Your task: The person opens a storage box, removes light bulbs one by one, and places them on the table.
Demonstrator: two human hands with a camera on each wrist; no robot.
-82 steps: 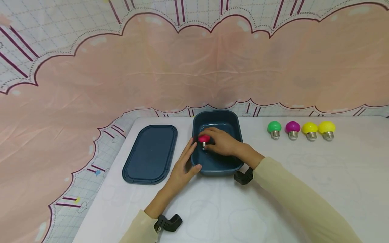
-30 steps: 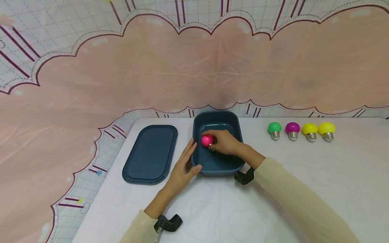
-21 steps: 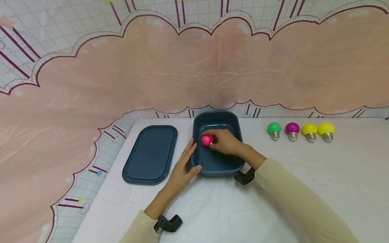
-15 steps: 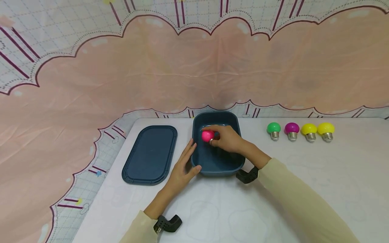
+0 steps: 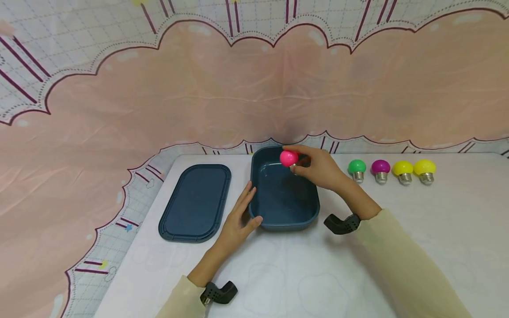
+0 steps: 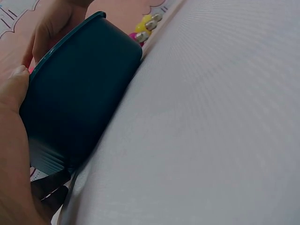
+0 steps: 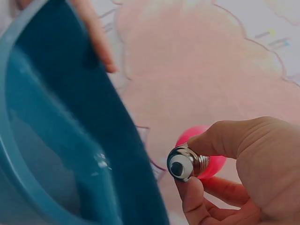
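A pink light bulb (image 5: 288,158) hangs over the far part of a dark blue box (image 5: 284,203), pinched between the thumb and fingers of my right hand (image 5: 323,168). In the right wrist view the bulb's metal screw base (image 7: 180,164) points toward the camera, and the fingers partly cover the pink globe. My left hand (image 5: 235,223) rests along the box's left side with its fingers extended. The left wrist view shows the thumb (image 6: 16,82) near the rim of the box (image 6: 79,89). Inside the box, only its bare floor is visible.
A matching dark blue lid (image 5: 195,203) lies flat left of the box. Beyond my right hand stands a row of bulbs: green (image 5: 357,166), purple (image 5: 380,166) and two yellow ones (image 5: 403,168). A patterned cloth (image 5: 254,97) hangs behind the white table (image 5: 302,274).
My right hand has lifted the pink bulb from inside the box and moved it up, away from me and to the right. The left hand stays in place at the box.
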